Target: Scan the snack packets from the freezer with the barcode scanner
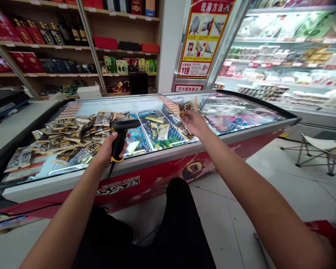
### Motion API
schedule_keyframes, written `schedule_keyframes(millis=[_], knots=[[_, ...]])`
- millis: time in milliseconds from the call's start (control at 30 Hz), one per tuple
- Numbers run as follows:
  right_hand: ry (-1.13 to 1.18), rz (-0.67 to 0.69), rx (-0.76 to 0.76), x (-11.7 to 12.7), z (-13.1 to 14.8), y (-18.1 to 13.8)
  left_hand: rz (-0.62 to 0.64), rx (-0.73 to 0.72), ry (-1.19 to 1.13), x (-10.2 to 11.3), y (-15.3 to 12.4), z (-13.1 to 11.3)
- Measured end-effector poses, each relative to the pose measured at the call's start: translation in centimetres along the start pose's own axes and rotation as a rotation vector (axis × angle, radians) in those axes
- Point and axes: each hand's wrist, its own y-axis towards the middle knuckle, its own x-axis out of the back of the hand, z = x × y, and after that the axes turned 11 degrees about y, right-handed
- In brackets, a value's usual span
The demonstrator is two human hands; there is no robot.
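Note:
My left hand [108,148] is wrapped round the grip of a black barcode scanner [120,136] with a yellow trim; its head points right over the freezer's near edge. Out over the middle of the freezer, my right hand [192,121] pinches a small brown and tan snack packet [187,108] with dark printing. Many similar packets [72,132] lie heaped on the glass top left of the scanner. Beneath the glass, wrapped goods [156,129] sit in white wire compartments.
A red chest freezer [156,186] runs across in front of me. Shelves [126,48] with boxes and bottles stand behind it. A lit refrigerated display [282,56] is at right, with a folding stool [319,147] before it. A counter [36,123] borders the left side.

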Motion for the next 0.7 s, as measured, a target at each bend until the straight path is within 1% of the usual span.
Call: schedule_keyframes(millis=[100, 233, 333, 433, 500, 600, 700], knots=[[0.126, 0.086, -0.129, -3.3, -1.1, -0.3, -0.05, -0.005, 0.009, 2.0, -0.6, -0.4], [0.196, 0.238, -0.296, -7.1, -3.0, -1.2, -0.134, 0.005, -0.004, 3.9, -2.0, -0.6], [0.227, 0.327, -0.436, -10.0, -5.2, -1.8, -0.185, 0.001, -0.047, 4.2, -2.9, -0.5], [0.285, 0.368, -0.561, -12.9, -7.7, -2.3, -0.188, -0.008, -0.078, 3.9, -3.3, -0.3], [0.326, 0.337, -0.586, -14.5, -9.4, -2.5, -0.181, -0.012, -0.082, 3.6, -3.4, -0.1], [0.336, 0.284, -0.53, -16.3, -11.6, -2.8, -0.188, -0.009, -0.066, 3.4, -3.5, 0.1], [0.298, 0.335, -0.489, -16.9, -13.6, -3.2, -0.187, 0.0, -0.034, 3.3, -3.5, 0.3]])
